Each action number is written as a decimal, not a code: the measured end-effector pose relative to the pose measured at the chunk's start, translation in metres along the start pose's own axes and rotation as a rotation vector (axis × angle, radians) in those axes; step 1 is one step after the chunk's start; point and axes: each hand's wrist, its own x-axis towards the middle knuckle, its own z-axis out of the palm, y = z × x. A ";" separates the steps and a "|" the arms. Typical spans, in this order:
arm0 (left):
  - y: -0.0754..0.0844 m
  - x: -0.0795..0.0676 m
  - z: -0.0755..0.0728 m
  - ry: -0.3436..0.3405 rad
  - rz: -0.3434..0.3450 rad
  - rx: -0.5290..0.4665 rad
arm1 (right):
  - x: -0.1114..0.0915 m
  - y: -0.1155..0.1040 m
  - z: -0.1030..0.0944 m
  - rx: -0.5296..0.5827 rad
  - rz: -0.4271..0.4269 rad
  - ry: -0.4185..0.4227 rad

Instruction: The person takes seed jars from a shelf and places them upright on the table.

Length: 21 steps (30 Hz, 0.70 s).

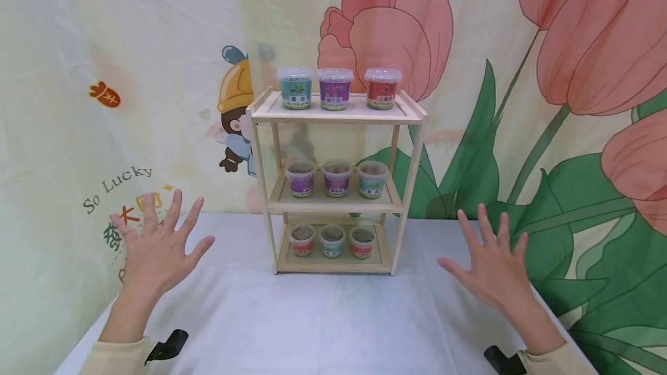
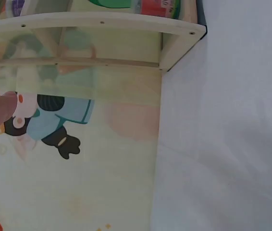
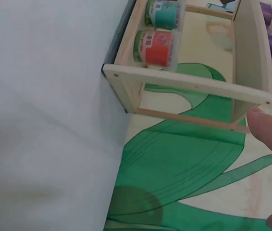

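Observation:
A three-tier wooden shelf [image 1: 336, 206] stands on the white-covered table, with three small lidded tubs on each tier. The top tier carries a teal tub [image 1: 296, 90], a purple tub [image 1: 335, 91] and a red tub [image 1: 383, 91]. On the middle tier are two purple tubs and a teal one [image 1: 372, 181]; the bottom has a teal tub [image 1: 332, 242] between two red ones. My left hand [image 1: 158, 253] is held up left of the shelf, fingers spread, touching nothing. To the shelf's right, my right hand [image 1: 492, 265] is likewise raised with spread fingers, apart from everything.
Behind the shelf hangs a printed cloth [image 1: 172, 74] with large pink tulips, green leaves and a cartoon figure. A white cloth [image 1: 312, 323] covers the table, extending in front of the shelf. Black straps [image 1: 169, 345] sit at both wrists.

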 end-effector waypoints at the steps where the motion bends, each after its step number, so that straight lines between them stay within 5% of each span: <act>1: 0.001 0.001 0.000 0.004 0.002 0.001 | 0.001 -0.003 0.000 0.004 -0.007 0.005; 12: 0.017 0.007 -0.002 0.022 0.007 -0.079 | 0.013 -0.039 -0.010 0.037 -0.108 0.041; 21: 0.041 0.016 0.005 0.037 0.014 -0.249 | 0.015 -0.062 -0.018 0.138 -0.148 0.062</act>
